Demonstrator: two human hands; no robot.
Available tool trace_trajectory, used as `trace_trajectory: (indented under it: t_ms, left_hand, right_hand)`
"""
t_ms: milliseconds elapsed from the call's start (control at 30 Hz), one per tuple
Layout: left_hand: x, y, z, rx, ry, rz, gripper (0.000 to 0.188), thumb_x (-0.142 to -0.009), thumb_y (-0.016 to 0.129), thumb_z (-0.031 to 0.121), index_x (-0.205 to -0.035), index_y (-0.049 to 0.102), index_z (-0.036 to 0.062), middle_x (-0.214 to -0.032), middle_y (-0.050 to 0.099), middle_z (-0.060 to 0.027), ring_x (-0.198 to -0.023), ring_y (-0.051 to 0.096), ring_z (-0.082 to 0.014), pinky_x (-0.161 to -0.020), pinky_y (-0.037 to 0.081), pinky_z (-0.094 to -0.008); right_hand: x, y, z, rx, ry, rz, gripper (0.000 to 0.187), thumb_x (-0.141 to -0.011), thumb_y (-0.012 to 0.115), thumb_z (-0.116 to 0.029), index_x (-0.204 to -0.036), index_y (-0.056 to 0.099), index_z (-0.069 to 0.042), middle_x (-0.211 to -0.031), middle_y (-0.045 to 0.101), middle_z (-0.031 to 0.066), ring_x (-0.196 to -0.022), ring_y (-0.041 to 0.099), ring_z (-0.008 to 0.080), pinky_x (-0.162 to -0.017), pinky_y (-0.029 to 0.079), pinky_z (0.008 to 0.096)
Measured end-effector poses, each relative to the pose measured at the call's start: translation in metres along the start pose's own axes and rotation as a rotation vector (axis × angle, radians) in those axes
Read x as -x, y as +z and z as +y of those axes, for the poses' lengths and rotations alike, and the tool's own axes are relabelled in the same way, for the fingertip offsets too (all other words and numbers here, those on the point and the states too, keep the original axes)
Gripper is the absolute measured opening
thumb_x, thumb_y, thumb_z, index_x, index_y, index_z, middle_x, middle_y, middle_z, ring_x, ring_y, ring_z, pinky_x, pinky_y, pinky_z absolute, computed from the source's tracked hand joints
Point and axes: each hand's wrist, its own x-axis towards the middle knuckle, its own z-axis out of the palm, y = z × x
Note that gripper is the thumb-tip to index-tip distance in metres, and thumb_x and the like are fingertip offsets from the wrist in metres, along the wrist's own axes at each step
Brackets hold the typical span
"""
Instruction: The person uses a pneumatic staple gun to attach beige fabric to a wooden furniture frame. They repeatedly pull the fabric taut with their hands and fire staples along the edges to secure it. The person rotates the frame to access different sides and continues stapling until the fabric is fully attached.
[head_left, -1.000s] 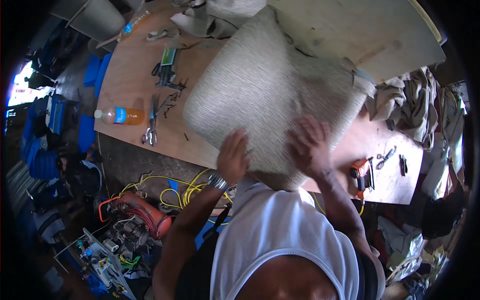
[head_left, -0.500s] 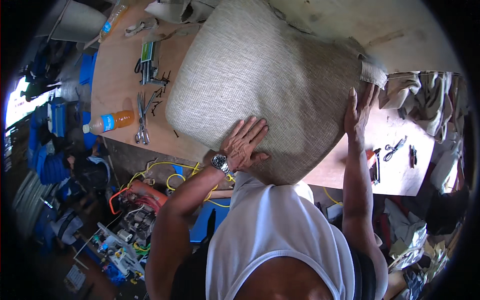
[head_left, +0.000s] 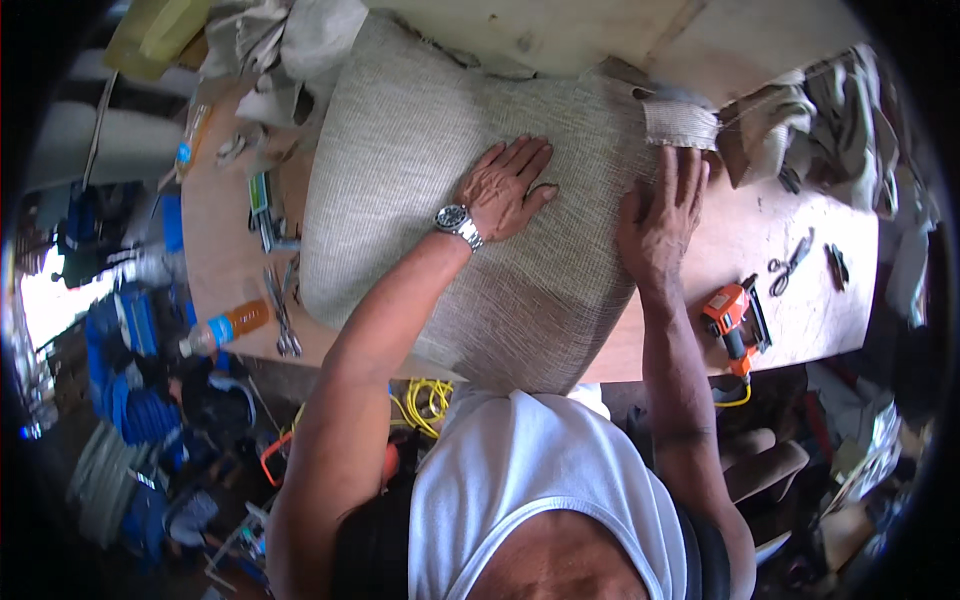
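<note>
We press the grey fabric cushion (head_left: 450,210) flat on the wooden workbench (head_left: 790,300), left hand (head_left: 505,190) spread open mid-panel, right hand (head_left: 660,220) open-fingered at its edge, smoothing outward evenly to avoid wrinkles.

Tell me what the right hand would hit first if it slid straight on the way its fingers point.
The right hand points up the picture, fingertips at the fabric flap on the cushion's corner. It would probably meet that flap first; how far the flap stands off the workbench is unclear.
</note>
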Motion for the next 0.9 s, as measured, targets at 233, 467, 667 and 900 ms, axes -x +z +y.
trace_trajectory:
  t_ms: [233,467,667,900]
  left_hand:
    - [-0.002,0.004,-0.002,0.057,0.0,0.029,0.064,-0.104,0.047,0.046,-0.151,0.043,0.0027,-0.155,0.047,-0.0181,-0.148,0.038,-0.0322,-0.123,0.026,-0.0484]
    - [0.003,0.008,-0.007,0.069,0.025,0.132,0.067,-0.104,0.042,0.05,-0.151,0.044,0.0017,-0.155,0.048,-0.0175,-0.146,0.041,-0.0314,-0.122,0.026,-0.0464]
    - [0.008,0.005,-0.008,0.16,0.021,0.142,0.066,-0.102,0.047,0.049,-0.15,0.046,0.0034,-0.156,0.047,-0.0141,-0.147,0.039,-0.0283,-0.122,0.026,-0.0445]
    - [0.006,0.001,-0.006,0.12,-0.016,-0.022,0.066,-0.102,0.047,0.047,-0.151,0.047,0.0038,-0.16,0.04,-0.019,-0.15,0.035,-0.031,-0.123,0.024,-0.0485]
  right_hand:
    - [-0.081,0.0,-0.088,0.12,-0.024,-0.435,0.027,-0.097,0.056,-0.021,-0.12,0.065,-0.01,-0.098,0.074,0.0125,-0.101,0.071,0.0313,-0.079,0.053,0.0478]
    - [-0.147,0.099,-0.1,0.271,0.094,-0.681,0.03,-0.087,0.057,-0.015,-0.105,0.077,-0.001,-0.111,0.072,0.0259,-0.107,0.071,0.0408,-0.093,0.056,0.0498]
    - [-0.174,0.134,-0.065,0.411,-0.023,-0.88,0.029,-0.086,0.06,-0.016,-0.105,0.078,-0.003,-0.112,0.072,0.0257,-0.105,0.072,0.0405,-0.092,0.057,0.0513]
    - [-0.094,0.101,-0.08,0.409,-0.433,-0.307,0.023,-0.093,0.056,-0.016,-0.099,0.076,-0.007,-0.109,0.07,0.0179,-0.107,0.067,0.0412,-0.086,0.057,0.0494]
